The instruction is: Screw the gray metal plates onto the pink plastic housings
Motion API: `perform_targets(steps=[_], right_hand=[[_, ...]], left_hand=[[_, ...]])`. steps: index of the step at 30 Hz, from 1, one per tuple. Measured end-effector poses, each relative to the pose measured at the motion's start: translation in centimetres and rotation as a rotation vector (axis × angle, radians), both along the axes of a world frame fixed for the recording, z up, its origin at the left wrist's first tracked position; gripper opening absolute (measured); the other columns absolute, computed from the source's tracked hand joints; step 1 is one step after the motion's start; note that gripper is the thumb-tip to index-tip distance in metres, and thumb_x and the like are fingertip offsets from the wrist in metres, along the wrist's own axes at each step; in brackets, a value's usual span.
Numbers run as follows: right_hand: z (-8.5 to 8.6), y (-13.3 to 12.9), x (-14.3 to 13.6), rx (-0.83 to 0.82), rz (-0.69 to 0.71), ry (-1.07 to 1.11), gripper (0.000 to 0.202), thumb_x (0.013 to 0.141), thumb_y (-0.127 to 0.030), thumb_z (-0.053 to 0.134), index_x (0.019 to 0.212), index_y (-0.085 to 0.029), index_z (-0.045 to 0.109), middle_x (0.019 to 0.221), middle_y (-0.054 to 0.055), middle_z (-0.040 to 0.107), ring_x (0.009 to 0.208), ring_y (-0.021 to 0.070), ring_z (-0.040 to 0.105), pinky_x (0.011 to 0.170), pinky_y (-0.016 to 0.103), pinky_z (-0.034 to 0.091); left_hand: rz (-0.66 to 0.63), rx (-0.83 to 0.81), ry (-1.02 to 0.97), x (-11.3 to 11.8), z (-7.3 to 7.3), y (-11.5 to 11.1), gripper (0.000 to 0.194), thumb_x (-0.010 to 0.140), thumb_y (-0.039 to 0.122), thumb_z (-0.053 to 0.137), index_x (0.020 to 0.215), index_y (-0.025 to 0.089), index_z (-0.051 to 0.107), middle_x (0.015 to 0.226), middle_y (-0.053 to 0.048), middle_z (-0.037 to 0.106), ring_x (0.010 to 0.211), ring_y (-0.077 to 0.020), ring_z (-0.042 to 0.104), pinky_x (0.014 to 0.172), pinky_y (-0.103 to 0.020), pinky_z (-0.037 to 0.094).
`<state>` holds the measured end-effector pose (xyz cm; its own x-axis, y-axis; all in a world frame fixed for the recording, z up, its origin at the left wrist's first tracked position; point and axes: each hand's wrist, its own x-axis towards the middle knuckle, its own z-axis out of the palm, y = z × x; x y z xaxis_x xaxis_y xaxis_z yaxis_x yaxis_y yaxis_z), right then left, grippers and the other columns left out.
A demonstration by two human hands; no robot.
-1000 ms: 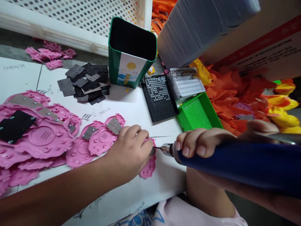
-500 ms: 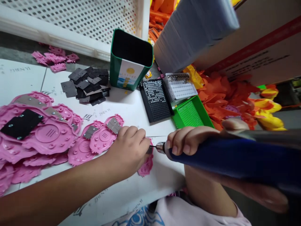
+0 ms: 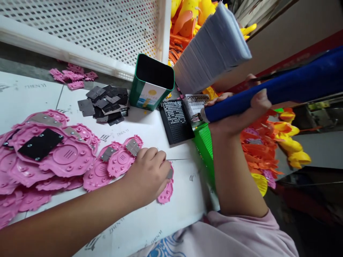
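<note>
My left hand (image 3: 147, 176) is closed over a small pink plastic part (image 3: 166, 194), pressing it to the white tabletop; the hand hides most of it. A bit of grey plate (image 3: 170, 174) shows at the part's edge. My right hand (image 3: 238, 116) grips a blue electric screwdriver (image 3: 289, 84), its chuck pointing left. The screwdriver's tip is beside the right edge of a black screw tray (image 3: 178, 125) filled with rows of screws; I cannot tell whether it touches. Left of my left hand lie pink parts (image 3: 119, 162) with grey plates screwed on.
On the left is a pile of larger pink panels (image 3: 72, 153). Loose dark plates (image 3: 105, 103) lie near a green tin (image 3: 150, 85). Behind stands a white perforated crate (image 3: 107, 32). A green tray (image 3: 205, 142) and orange pieces (image 3: 257, 153) are on the right.
My right hand has lifted the screwdriver off the pink part and swung it up and away toward the screw tray. My left hand still holds the part in place. The view has shifted slightly.
</note>
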<state>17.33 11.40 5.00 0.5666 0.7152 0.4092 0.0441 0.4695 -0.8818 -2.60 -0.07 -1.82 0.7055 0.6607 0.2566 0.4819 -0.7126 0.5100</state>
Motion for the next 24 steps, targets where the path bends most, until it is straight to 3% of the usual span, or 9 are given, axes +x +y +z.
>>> perform_targets(steps=[15, 19, 24], right_hand=[[-0.4, 0.3, 0.8, -0.020, -0.019, 0.024, 0.035, 0.071, -0.052, 0.043, 0.091, -0.025, 0.050, 0.043, -0.008, 0.055, 0.035, 0.0125, 0.053, 0.035, 0.022, 0.043], [-0.5, 0.2, 1.0, -0.037, -0.006, 0.029, 0.033, 0.074, -0.053, 0.038, 0.080, -0.024, 0.050, 0.043, -0.006, 0.054, 0.036, 0.0128, 0.055, 0.035, 0.023, 0.044], [-0.3, 0.1, 0.7, 0.006, -0.006, 0.033, 0.030, 0.078, -0.049, 0.038, 0.089, -0.025, 0.051, 0.048, -0.010, 0.055, 0.034, 0.0112, 0.053, 0.033, 0.022, 0.043]], left_hand=[[0.009, 0.005, -0.015, 0.3, -0.7, -0.2, 0.015, 0.082, 0.030, 0.066, 0.088, 0.018, 0.061, 0.093, -0.008, 0.058, 0.089, -0.0268, 0.045, 0.078, -0.040, 0.033], [0.014, 0.018, -0.026, 0.2, -0.7, -0.2, 0.017, 0.080, 0.030, 0.070, 0.088, 0.017, 0.062, 0.093, -0.007, 0.058, 0.088, -0.0263, 0.046, 0.077, -0.039, 0.033], [0.010, 0.020, -0.030, 0.2, -0.6, -0.1, 0.020, 0.078, 0.031, 0.073, 0.088, 0.017, 0.062, 0.093, -0.007, 0.059, 0.089, -0.0266, 0.047, 0.077, -0.039, 0.033]])
